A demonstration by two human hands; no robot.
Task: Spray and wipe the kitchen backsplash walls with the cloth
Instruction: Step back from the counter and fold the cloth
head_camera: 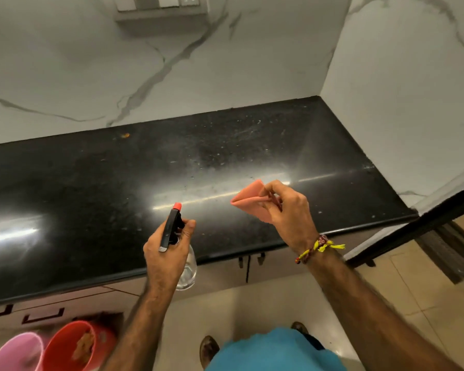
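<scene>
Ready to spray; wall not yet wet.
Left hand (166, 253) gripping bottle (184, 266), nozzle toward wall (118, 70) beyond both hands; right hand (287, 210) pinching folded cloth (248, 200). Advice: raise nozzle, mist evenly, then wipe.

No text, label, brand or number can be read on anything here.

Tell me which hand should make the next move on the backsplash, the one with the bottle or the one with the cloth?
Probably the left hand: it grips the spray bottle, nozzle aimed toward the marble wall. The right hand holds the folded cloth ready.
</scene>
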